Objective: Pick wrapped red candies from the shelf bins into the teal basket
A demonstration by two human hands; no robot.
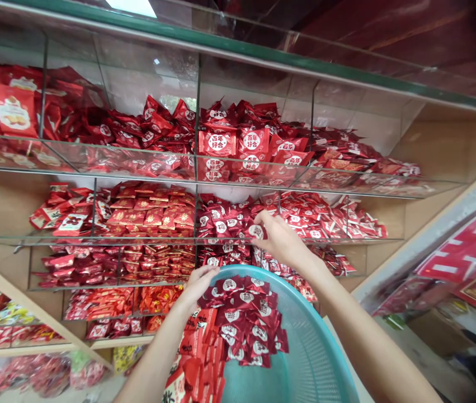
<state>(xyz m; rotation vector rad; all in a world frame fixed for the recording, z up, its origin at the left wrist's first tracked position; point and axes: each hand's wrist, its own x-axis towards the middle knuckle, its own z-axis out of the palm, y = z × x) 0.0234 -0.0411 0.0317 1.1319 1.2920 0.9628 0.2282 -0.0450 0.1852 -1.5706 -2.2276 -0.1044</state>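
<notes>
My right hand [282, 240] is raised in front of the shelf, thumb and fingers pinching a small dark red candy packet [257, 231] with a white round label. Just behind it lies a pile of matching packets [221, 215] in a glass compartment. My left hand [199, 284] grips the far left rim of a teal plastic basket [321, 319], its fingers partly hidden. Inside the basket are dark red packets with white labels [248, 316] and, to their left, brighter red packets [204, 347].
Glass dividers and a glass shelf edge [238, 187] split the rack into compartments of red packets. Larger red packets [13, 106] fill the upper left. A slanting wooden board [28, 305] crosses at lower left. Red packaging [464, 246] stands at the right.
</notes>
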